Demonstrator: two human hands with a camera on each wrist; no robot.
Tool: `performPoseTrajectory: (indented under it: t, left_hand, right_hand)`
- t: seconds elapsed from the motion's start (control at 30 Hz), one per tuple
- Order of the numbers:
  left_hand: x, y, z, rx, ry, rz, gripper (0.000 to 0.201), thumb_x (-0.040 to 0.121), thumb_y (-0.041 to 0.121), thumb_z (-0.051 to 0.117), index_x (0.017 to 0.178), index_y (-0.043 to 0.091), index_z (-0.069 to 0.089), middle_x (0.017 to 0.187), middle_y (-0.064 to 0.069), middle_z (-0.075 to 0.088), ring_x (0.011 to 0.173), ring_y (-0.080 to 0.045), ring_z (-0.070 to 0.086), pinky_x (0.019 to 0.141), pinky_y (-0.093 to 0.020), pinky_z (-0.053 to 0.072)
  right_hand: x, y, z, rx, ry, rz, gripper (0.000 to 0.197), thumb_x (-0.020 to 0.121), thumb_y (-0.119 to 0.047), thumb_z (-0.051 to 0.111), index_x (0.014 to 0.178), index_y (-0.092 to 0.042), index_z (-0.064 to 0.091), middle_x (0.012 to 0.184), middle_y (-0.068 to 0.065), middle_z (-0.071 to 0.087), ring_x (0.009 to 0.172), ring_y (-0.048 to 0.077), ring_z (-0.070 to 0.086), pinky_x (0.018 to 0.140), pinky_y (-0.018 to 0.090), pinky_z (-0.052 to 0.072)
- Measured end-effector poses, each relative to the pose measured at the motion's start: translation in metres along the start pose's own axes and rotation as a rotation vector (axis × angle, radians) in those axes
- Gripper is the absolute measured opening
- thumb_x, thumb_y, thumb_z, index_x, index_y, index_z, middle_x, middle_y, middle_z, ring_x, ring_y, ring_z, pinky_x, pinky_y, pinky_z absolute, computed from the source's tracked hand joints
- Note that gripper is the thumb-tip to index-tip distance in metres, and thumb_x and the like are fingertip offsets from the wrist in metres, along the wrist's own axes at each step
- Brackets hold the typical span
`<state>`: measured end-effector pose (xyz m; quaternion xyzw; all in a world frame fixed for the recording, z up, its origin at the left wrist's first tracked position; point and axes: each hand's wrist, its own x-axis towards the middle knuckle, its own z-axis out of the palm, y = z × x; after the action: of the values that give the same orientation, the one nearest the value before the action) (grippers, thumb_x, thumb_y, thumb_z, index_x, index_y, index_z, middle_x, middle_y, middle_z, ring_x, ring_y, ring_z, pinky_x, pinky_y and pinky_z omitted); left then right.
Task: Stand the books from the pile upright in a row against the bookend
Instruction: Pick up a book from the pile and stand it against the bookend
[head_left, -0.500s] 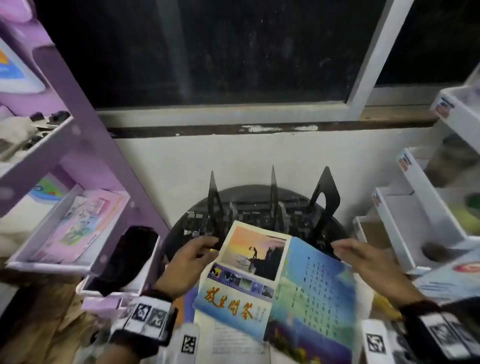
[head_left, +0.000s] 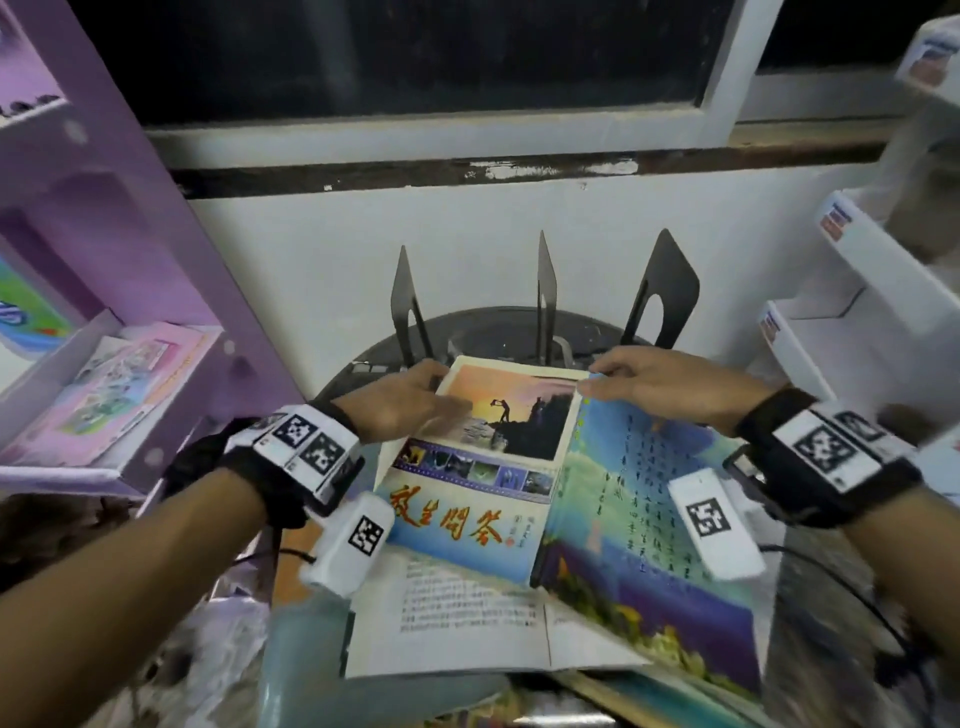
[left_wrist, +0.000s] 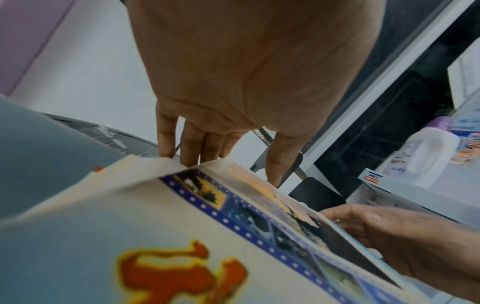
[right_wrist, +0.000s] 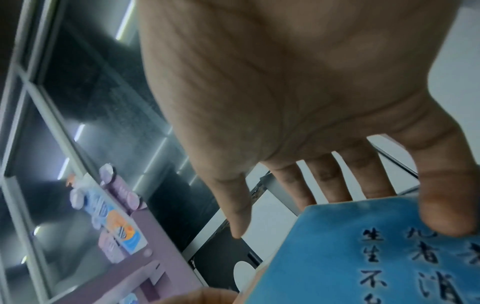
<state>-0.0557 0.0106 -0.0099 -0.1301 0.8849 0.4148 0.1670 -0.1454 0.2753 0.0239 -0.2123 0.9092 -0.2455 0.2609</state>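
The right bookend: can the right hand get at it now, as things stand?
Probably yes, but not freely. The right hand pinches the top edge of the blue book, so it must let go first. The right bookend stands just behind it, with nothing between.

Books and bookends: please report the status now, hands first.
Left hand grips sunset book at its far corner. Right hand pinches blue book top edge. Both books still flat on pile. Bookends stand behind, no books against them.

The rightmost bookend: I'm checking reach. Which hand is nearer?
Right. The right hand is just below the rightmost bookend; the left hand is across the book.
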Motion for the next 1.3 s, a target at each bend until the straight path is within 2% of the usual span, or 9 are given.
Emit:
performPoseTrajectory:
  t: [0.17, 0.23, 0.33, 0.57, 0.7, 0.87, 1.03, 1.13, 1.3]
  left_hand:
    - [0.0, -0.004, 0.003, 0.14, 0.043, 0.1, 0.055, 0.086, 0.044, 0.066, 0.132, 0.028, 0.042, 0.115, 0.003, 0.062, 0.103, -0.017, 0.061, 0.096, -0.043, 0.048]
    - [-0.006, 0.0, 0.005, 0.148, 0.059, 0.137, 0.048, 0.088, 0.04, 0.064, 0.129, 0.027, 0.043, 0.111, 0.003, 0.064, 0.099, -0.016, 0.063, 0.092, -0.041, 0.051]
    - [-0.015, 0.008, 0.005, 0.11, 0.106, 0.203, 0.034, 0.092, 0.028, 0.061, 0.12, 0.031, 0.042, 0.102, 0.009, 0.065, 0.087, -0.007, 0.065, 0.076, -0.026, 0.053]
    - [-0.039, 0.02, 0.008, -0.019, 0.27, 0.339, 0.047, 0.09, 0.024, 0.065, 0.131, 0.024, 0.042, 0.12, -0.003, 0.062, 0.103, -0.022, 0.063, 0.093, -0.044, 0.052]
    - [-0.05, 0.024, 0.012, -0.205, 0.316, 0.321, 0.042, 0.089, 0.019, 0.066, 0.125, 0.018, 0.045, 0.113, -0.007, 0.064, 0.096, -0.026, 0.067, 0.088, -0.047, 0.054]
    - [-0.068, 0.033, 0.016, -0.492, 0.344, 0.371, 0.044, 0.089, 0.007, 0.063, 0.127, 0.01, 0.04, 0.114, -0.013, 0.062, 0.099, -0.033, 0.066, 0.086, -0.048, 0.055]
    - [-0.081, 0.041, 0.016, -0.699, 0.362, 0.474, 0.044, 0.089, 0.003, 0.062, 0.125, 0.009, 0.039, 0.113, -0.016, 0.066, 0.08, -0.023, 0.069, 0.064, -0.034, 0.06]
    - [-0.086, 0.047, 0.009, -0.722, 0.414, 0.545, 0.042, 0.088, 0.003, 0.062, 0.122, 0.013, 0.04, 0.112, -0.013, 0.067, 0.085, -0.024, 0.07, 0.07, -0.037, 0.059]
    - [-0.094, 0.05, 0.002, -0.77, 0.472, 0.658, 0.042, 0.087, 0.001, 0.063, 0.12, 0.015, 0.039, 0.104, -0.01, 0.071, 0.085, -0.026, 0.072, 0.073, -0.042, 0.059]
  right_hand:
    - [0.002, -0.006, 0.009, -0.15, 0.032, -0.046, 0.067, 0.081, -0.071, 0.05, 0.118, -0.016, 0.055, 0.114, 0.003, 0.06, 0.098, 0.024, 0.061, 0.088, 0.044, 0.054]
    - [0.001, -0.008, 0.012, -0.186, 0.056, -0.054, 0.067, 0.083, -0.069, 0.05, 0.118, -0.011, 0.053, 0.103, -0.008, 0.056, 0.088, 0.019, 0.059, 0.082, 0.041, 0.054]
    - [-0.002, -0.008, 0.013, -0.204, 0.113, -0.054, 0.062, 0.082, -0.07, 0.052, 0.113, -0.015, 0.052, 0.101, -0.004, 0.055, 0.083, 0.016, 0.057, 0.066, 0.031, 0.05]
    - [-0.019, -0.014, 0.012, -0.087, 0.249, -0.061, 0.061, 0.082, -0.063, 0.06, 0.119, -0.014, 0.05, 0.114, 0.004, 0.056, 0.1, 0.023, 0.057, 0.073, 0.032, 0.048]
    - [-0.034, -0.025, 0.003, 0.002, 0.293, -0.105, 0.05, 0.082, -0.054, 0.066, 0.109, -0.013, 0.054, 0.101, 0.009, 0.057, 0.082, 0.02, 0.05, 0.065, 0.032, 0.041]
    - [-0.059, -0.042, -0.008, 0.148, 0.424, -0.253, 0.037, 0.077, -0.041, 0.076, 0.096, -0.015, 0.057, 0.087, 0.0, 0.058, 0.072, 0.014, 0.049, 0.059, 0.028, 0.033]
    - [-0.079, -0.06, -0.017, 0.202, 0.541, -0.415, 0.032, 0.076, -0.033, 0.078, 0.087, -0.012, 0.056, 0.095, 0.007, 0.065, 0.082, 0.021, 0.057, 0.068, 0.033, 0.038]
    - [-0.089, -0.068, -0.02, 0.235, 0.581, -0.472, 0.034, 0.079, -0.028, 0.077, 0.092, -0.008, 0.054, 0.092, 0.005, 0.067, 0.082, 0.021, 0.06, 0.069, 0.035, 0.042]
    - [-0.098, -0.079, -0.018, 0.255, 0.62, -0.536, 0.028, 0.082, -0.03, 0.075, 0.091, -0.02, 0.05, 0.105, -0.001, 0.068, 0.096, 0.021, 0.066, 0.088, 0.053, 0.052]
